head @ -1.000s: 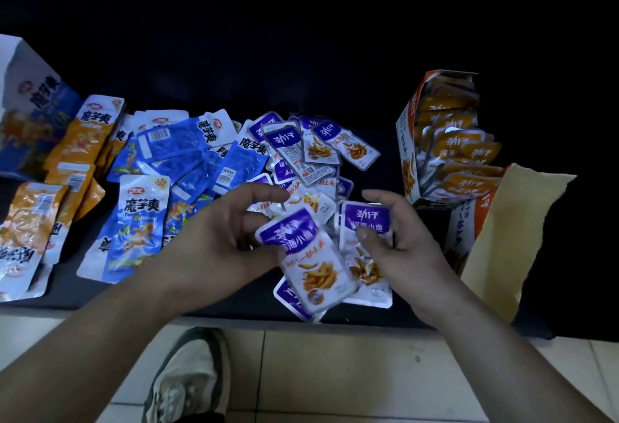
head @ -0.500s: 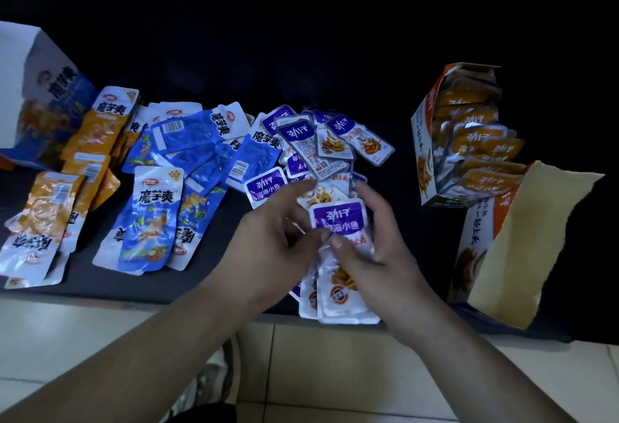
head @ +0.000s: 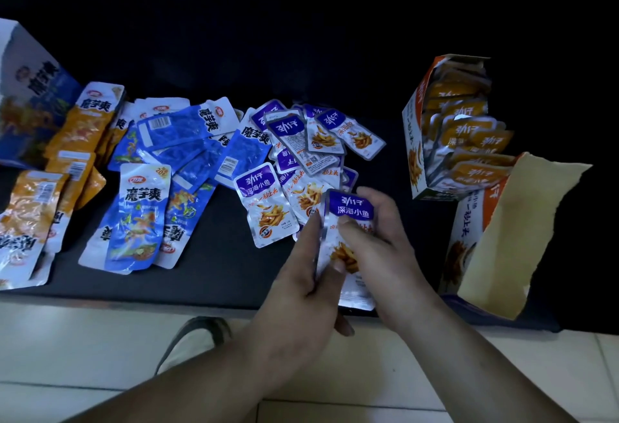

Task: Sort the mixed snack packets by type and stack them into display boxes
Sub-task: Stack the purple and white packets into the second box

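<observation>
Our forearms reach in from below and converge. Our left hand point(head: 298, 288) pinches the purple packets point(head: 350, 208) at their left edge, thumb on the front; our right hand point(head: 385, 242) curls round them, thumb across the face.

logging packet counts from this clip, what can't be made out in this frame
Purple packets in hand: head view; the left hand and right hand cover the stack, so their number is hidden.
Blue display box: head view; cut off by the left edge.
Orange display box: head view; its packets overlap, count unclear.
Small print on a face-down purple packet: head view; too small to read.
</observation>
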{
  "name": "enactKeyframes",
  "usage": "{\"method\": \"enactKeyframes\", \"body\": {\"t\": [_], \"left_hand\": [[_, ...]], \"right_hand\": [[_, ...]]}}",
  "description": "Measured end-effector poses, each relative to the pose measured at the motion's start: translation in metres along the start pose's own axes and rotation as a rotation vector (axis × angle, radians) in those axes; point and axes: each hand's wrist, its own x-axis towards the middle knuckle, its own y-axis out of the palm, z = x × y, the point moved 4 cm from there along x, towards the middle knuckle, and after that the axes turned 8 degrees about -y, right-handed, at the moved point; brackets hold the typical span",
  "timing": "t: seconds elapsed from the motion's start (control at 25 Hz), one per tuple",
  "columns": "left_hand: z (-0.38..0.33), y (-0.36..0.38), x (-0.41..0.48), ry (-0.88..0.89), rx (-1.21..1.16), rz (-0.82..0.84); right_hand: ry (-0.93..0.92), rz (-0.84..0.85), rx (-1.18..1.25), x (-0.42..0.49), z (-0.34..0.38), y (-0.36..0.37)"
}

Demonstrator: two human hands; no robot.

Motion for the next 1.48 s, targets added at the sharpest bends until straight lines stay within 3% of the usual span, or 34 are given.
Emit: {"method": "enactKeyframes", "body": {"t": [0.24,0.36,0.44,0.52,0.6,0.68,0.76,0.84,0.96,1.08,1.28,1.4,1.48], "left_hand": [[0.013,-0.017,0.012,0.033,0.05,-0.129],[0.014,-0.012,0.014,0.016,0.07,-0.074],[0.016,-0.015,0.019,0.027,0.159,-0.05],[0.021,-0.035,0.03,0.127,0.338,-0.203],[0.031,-0.052,0.036,0.154,0.75,-0.354],[0.041,-0.053,0.036,0.121,1.049,-0.387],[0.041,-0.045,0.037,0.127,1.149,-0.368],[0.04,-0.044,0.039,0.187,1.076,-0.36],[0.03,-0.056,0.035,0.17,0.68,-0.361],[0.018,-0.077,0.03,0.157,0.494,-0.42],[0.002,-0.101,0.029,0.301,0.504,-0.531],[-0.015,-0.087,0.024,0.616,0.691,-0.363],[-0.012,-0.075,0.022,0.715,0.688,-0.189]], "right_hand": [[-0.015,0.044,0.034,0.004,0.001,-0.003],[-0.014,0.153,-0.035,0.004,0.001,-0.008],[-0.031,0.112,-0.106,0.004,0.0,-0.02],[-0.04,-0.03,-0.186,0.005,0.0,-0.038],[-0.026,-0.106,-0.259,0.003,-0.005,-0.048],[-0.016,-0.097,-0.262,-0.001,-0.013,-0.049],[-0.037,-0.076,-0.253,-0.004,-0.018,-0.047],[-0.065,-0.057,-0.279,-0.004,-0.016,-0.045],[-0.088,-0.037,-0.29,-0.002,-0.012,-0.045],[-0.099,-0.029,-0.261,-0.001,-0.006,-0.044],[-0.122,0.025,-0.221,0.003,0.005,-0.037],[-0.1,0.081,-0.146,0.006,0.01,-0.035],[-0.064,0.132,-0.079,0.006,0.012,-0.029]]}}
